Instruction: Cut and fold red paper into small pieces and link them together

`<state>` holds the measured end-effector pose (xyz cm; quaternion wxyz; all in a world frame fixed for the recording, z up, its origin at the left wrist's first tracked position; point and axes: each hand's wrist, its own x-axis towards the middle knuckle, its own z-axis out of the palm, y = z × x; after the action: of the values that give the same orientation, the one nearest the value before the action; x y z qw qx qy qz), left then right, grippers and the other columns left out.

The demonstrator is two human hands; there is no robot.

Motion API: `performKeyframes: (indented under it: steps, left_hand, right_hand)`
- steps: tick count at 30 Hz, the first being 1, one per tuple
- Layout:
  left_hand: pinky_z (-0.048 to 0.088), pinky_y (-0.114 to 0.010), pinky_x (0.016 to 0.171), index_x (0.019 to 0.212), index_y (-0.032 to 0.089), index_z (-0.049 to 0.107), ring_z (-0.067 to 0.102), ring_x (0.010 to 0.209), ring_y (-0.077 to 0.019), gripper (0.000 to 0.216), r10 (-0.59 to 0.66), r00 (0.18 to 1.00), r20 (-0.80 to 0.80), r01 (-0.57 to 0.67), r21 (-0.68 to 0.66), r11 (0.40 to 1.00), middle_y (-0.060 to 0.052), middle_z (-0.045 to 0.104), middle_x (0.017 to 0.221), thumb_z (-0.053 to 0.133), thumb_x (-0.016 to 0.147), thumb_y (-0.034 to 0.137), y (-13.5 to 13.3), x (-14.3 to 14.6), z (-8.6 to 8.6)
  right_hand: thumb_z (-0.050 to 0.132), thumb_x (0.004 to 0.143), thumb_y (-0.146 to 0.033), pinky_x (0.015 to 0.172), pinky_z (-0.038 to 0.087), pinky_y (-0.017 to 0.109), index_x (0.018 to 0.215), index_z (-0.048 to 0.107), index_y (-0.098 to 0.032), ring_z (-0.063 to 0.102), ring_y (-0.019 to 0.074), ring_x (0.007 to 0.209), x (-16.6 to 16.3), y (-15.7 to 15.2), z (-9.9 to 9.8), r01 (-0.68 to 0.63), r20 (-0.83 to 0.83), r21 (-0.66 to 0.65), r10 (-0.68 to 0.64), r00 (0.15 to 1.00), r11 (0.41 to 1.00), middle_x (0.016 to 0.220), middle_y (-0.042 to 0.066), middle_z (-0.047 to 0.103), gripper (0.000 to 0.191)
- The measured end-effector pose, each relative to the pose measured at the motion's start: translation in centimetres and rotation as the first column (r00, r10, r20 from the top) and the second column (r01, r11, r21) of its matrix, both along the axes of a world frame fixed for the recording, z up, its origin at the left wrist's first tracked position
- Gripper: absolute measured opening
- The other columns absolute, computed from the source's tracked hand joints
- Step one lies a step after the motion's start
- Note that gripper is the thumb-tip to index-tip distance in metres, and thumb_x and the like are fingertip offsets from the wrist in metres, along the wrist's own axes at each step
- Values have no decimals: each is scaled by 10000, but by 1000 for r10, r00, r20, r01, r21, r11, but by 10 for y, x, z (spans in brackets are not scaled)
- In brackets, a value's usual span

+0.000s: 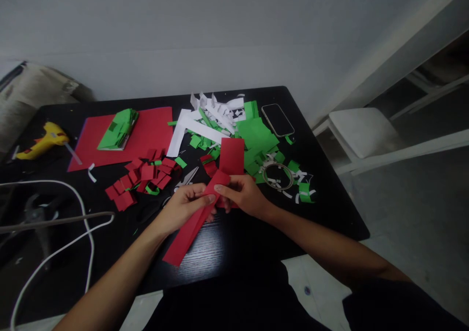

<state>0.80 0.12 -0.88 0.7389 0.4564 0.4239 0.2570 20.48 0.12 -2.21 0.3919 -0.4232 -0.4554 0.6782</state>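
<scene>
A long red paper strip (190, 231) runs from the near table edge up to a folded upper part near the middle of the black table (234, 245). My left hand (185, 206) pinches the strip from the left, thumb on top. My right hand (244, 194) grips it from the right at the fold, fingers closed on the paper. A pile of small red paper squares (141, 179) lies left of my hands. Scissors (185, 179) lie just beyond my left hand.
A red sheet (146, 135) carries a green paper stack (119, 130). Green and white scraps (227, 125) lie at the back, with a phone (278, 120), a tape ring (277, 175), a yellow glue gun (42, 140) and a white cable (78, 243). A white chair (362, 133) stands right.
</scene>
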Motion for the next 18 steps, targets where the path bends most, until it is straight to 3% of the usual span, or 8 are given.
performKeyframes:
  steps: [18]
  left_hand:
    - [602,-229,587,850,128,711,676,601,-122,312,6,999,-38,-5,4,1000,-29,725,717,812,809,421,0,2,1]
  right_hand:
    - [768,816,-537,409,447,210,618,577,-182,544,92,397,-1,-2,0,37,50,63,-40,998,997,503,-43,592,450]
